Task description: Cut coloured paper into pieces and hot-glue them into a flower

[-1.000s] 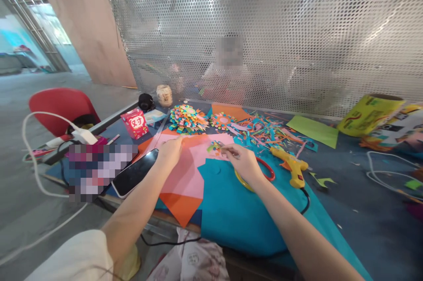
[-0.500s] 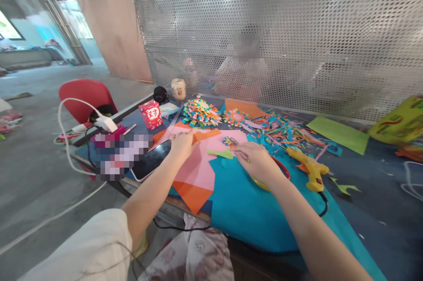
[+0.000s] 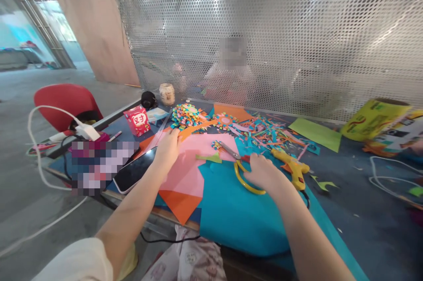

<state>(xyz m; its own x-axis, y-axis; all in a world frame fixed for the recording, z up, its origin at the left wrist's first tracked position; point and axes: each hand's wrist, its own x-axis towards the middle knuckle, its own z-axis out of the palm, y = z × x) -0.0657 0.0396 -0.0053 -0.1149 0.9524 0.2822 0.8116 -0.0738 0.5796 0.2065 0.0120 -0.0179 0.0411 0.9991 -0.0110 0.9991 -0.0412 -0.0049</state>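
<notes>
My left hand (image 3: 168,149) pinches one end of an orange paper strip (image 3: 195,128), which stretches to the right above pink paper (image 3: 188,157). My right hand (image 3: 264,171) is closed on the handles of a pair of scissors (image 3: 239,177), one handle yellow and the other red; its fingers partly hide them. The scissors lie on blue paper (image 3: 244,215), blades pointing up and left. Beside the blade tips sits a small multicoloured curled paper piece (image 3: 216,144). A green paper scrap (image 3: 211,158) lies below it.
A yellow glue gun (image 3: 292,168) rests right of my right hand. Fringed paper flowers (image 3: 187,116) and shredded strips (image 3: 274,130) lie behind. A phone (image 3: 135,171) and a red box (image 3: 137,121) are at left. A perforated metal screen (image 3: 280,51) stands across the back, a person behind it.
My right hand has moved from the small curled paper piece to the scissors' handles and grips them. The left hand keeps the orange strip. The view has turned slightly right.
</notes>
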